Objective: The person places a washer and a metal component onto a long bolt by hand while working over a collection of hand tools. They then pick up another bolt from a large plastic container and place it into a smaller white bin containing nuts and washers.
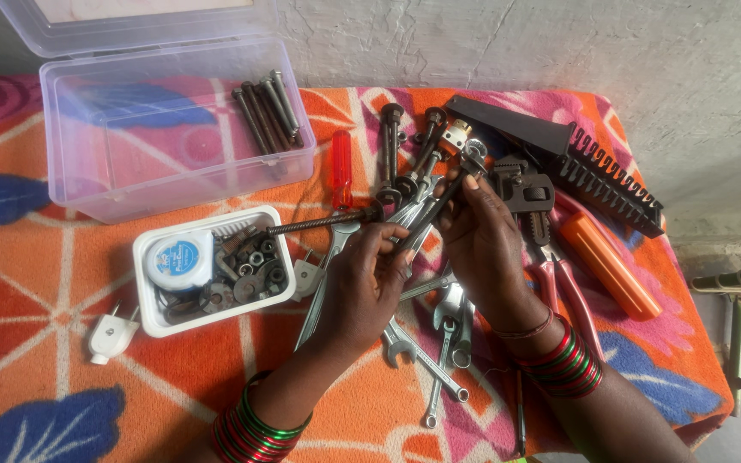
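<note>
Both hands are over the tool pile in the middle of the surface [62,283], which is covered with an orange flowered cloth. The left hand [366,283] has its grip closed, fingers curled around the lower end of a dark long bolt [429,214]. The right hand [482,244] pinches the same bolt higher up, near its upper end; fingertips closed on it, not a full wrap. The bolt is held tilted, clear of the surface, directly above loose spanners [439,343] and close to a pipe wrench [521,189]. Risks as I judge them: the pinch is light, so if either hand lets go early the bolt drops into the pile and gets lost among similar dark bolts [392,150] lying there. A second long threaded rod [323,223] lies just by the left fingers, with one end reaching over the rim of the white tray [143,283]; a wrist nudge could roll it or tip small nuts out. Bangles on both wrists could snag the spanners or the red-handled pliers [563,291] beneath the right forearm and drag them toward the surface edge. The clear plastic box [87,129] with sorted bolts sits well apart at the back left, so any reach there crosses the red screwdriver [341,167] and the tray.
</note>
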